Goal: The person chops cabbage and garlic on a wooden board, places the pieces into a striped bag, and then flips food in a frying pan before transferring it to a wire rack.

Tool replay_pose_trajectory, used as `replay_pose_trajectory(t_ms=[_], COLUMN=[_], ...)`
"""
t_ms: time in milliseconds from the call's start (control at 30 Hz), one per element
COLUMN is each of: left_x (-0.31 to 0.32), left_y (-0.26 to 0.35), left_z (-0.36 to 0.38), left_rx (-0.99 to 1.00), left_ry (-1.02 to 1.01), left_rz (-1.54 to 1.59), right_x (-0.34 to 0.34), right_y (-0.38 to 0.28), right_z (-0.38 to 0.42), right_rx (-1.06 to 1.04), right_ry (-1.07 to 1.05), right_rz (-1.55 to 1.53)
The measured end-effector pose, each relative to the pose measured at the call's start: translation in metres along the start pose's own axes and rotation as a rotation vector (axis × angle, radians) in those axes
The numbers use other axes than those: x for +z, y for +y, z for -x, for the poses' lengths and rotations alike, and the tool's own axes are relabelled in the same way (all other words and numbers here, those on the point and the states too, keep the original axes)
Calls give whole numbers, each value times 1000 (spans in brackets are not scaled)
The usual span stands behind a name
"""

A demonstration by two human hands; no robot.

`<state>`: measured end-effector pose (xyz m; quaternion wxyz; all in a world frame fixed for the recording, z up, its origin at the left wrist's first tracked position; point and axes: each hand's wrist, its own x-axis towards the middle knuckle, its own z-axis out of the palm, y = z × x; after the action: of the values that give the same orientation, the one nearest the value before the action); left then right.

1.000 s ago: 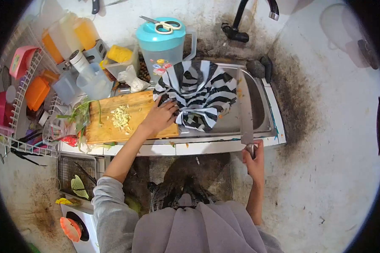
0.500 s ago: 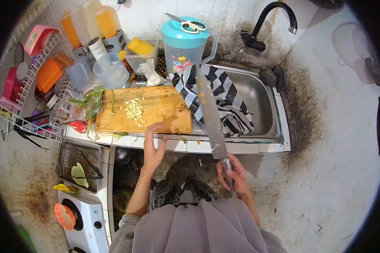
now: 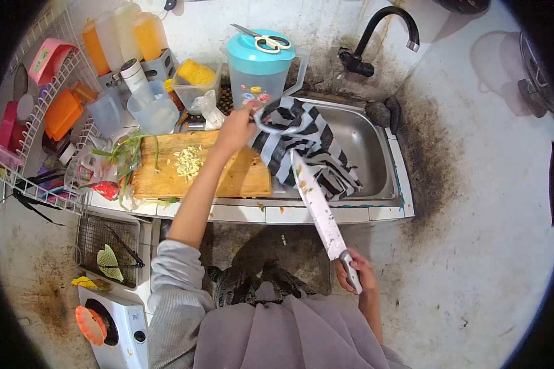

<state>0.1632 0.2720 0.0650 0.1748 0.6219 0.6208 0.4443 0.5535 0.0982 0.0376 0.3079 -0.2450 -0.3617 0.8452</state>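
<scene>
My left hand [image 3: 239, 128] reaches over the board's far right corner, its fingers closed on the edge of a black-and-white striped plastic bag [image 3: 308, 141] that lies partly over the sink. In my right hand [image 3: 358, 275] is the handle of a large knife [image 3: 319, 212]. Its blade points up and left, with small food bits stuck on it, and the tip overlaps the bag in view. Chopped pale pieces [image 3: 188, 163] lie in a pile on the wooden cutting board [image 3: 240, 178].
Behind the board stands a pitcher [image 3: 258, 71] with scissors on its blue lid. The metal sink [image 3: 372, 154] and black faucet [image 3: 375, 37] are at the right. Green stalks [image 3: 126, 150] and a dish rack [image 3: 49, 104] are at the left, above a stove [image 3: 126, 329].
My left hand has moved up from the board's front edge and taken hold of the bag, whose edge is lifted. The knife has shifted down and right, its blade turned.
</scene>
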Motion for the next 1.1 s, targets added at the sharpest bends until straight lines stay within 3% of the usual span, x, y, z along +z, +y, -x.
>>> replay_pose_trajectory(t_ms=[67, 100, 167, 200, 267, 333, 433, 533, 800, 1067, 1100], left_x=[2, 3, 1, 0, 4, 26, 63, 78, 94, 109, 110], left_y=[-11, -8, 5, 17, 38, 34, 45, 47, 19, -5, -8], left_z=[-15, -16, -12, -7, 6, 16, 49, 57, 35, 13, 8], left_rx=[215, 223, 205, 210, 317, 591, 270, 528, 520, 513, 444], left_ry=[-1, -11, -126, -141, -310, -249, -319, -452, -440, -509, -461], left_rz=[-249, -246, 96, 96, 362, 275, 304, -63, 35, -87, -11], right_x=[3, 7, 16, 21, 29, 23, 45, 41, 47, 44, 42], right_y=[-5, -11, -15, -16, -14, -8, -13, -7, -18, -18, -19], right_z=[4, 1, -16, -26, -53, -88, -134, -152, -117, -67, -59], right_rx=[52, 80, 55, 40, -10, -79, -96, 5, -20, -5, 10], right_ry=[173, 175, 204, 223, 275, 194, 296, 261, 159, 198, 209], right_rz=[79, 61, 52, 53, -12, 15, 50, 140, 145, 87, 109])
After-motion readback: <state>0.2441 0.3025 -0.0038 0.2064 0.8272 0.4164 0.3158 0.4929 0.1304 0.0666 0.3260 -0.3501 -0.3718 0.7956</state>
